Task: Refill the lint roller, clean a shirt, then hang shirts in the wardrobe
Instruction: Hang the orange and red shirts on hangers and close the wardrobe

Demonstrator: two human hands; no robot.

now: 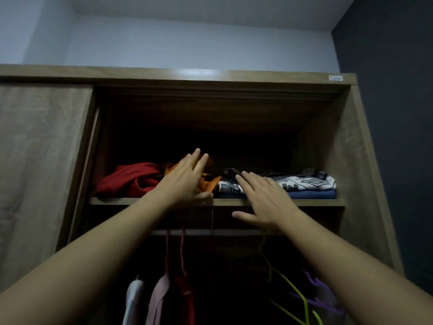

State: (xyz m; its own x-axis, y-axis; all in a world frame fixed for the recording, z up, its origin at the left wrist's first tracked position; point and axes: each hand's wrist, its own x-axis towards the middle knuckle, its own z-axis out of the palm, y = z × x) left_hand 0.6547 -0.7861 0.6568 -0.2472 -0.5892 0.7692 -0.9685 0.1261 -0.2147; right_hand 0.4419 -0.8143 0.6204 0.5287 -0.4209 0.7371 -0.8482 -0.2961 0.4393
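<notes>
With both hands open, left hand [187, 178] should pinch the orange garment [206, 181] near the shelf [112, 201] front edge while right hand [264, 202] steadies the patterned stack [304, 182].

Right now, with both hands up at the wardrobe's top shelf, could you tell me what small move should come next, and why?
Probably close the left hand on the orange garment and draw it forward. That hand already lies open on it, while the right hand hovers open by the patterned cloth, holding nothing.
</notes>
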